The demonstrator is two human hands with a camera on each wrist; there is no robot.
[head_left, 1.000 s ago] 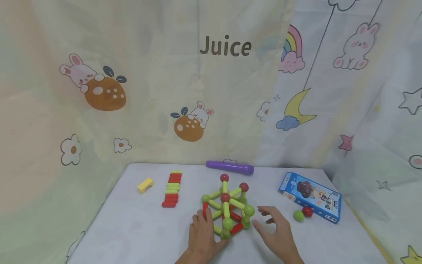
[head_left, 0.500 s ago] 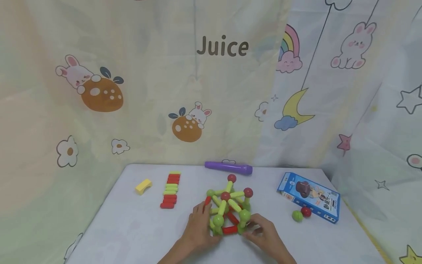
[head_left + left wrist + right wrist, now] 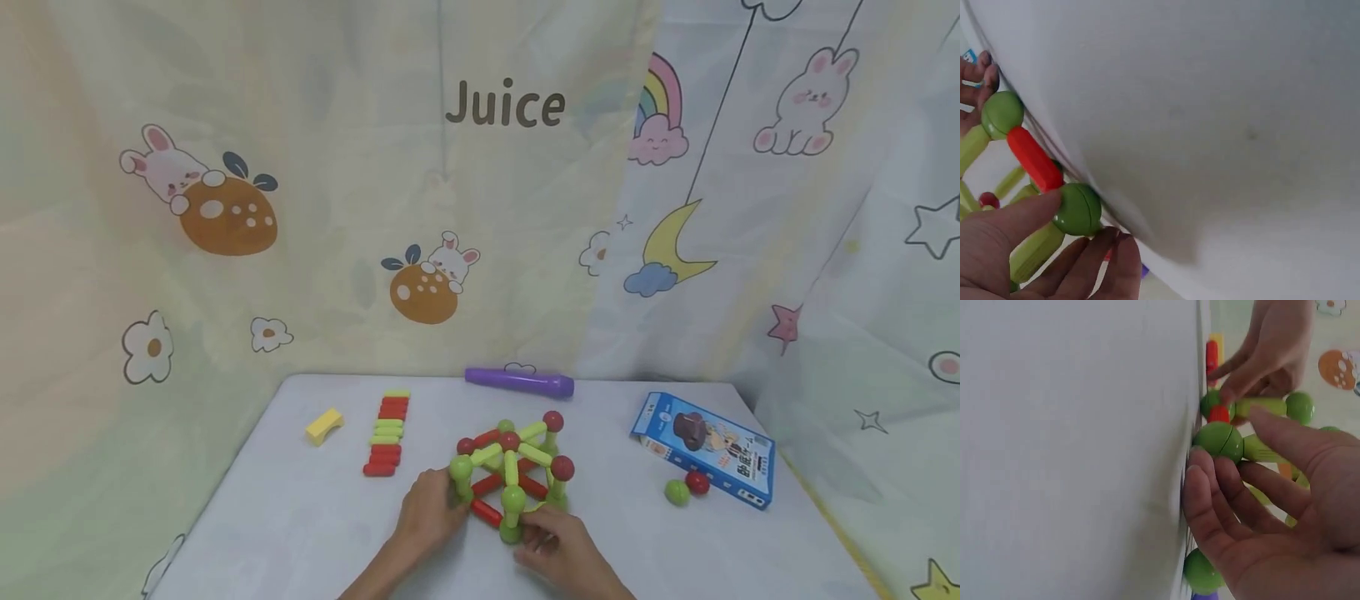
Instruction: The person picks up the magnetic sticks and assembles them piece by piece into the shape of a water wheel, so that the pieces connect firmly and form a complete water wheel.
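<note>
A frame of green and red sticks joined by green and red balls stands on the white table. My left hand pinches the green ball at its left corner; in the left wrist view the thumb and fingers close round that ball. My right hand grips the frame at its front green ball. In the right wrist view its fingers lie under the ball and its thumb lies along a green stick.
A row of spare red and green sticks and a yellow block lie at the left. A purple tube lies at the back edge. At the right are a blue box, a loose green ball and a red ball. Printed curtains surround the table.
The frame has been turned over and now sits lower and flatter. My right hand came in from the right and took hold of its front; my left hand shifted to the left corner ball.
</note>
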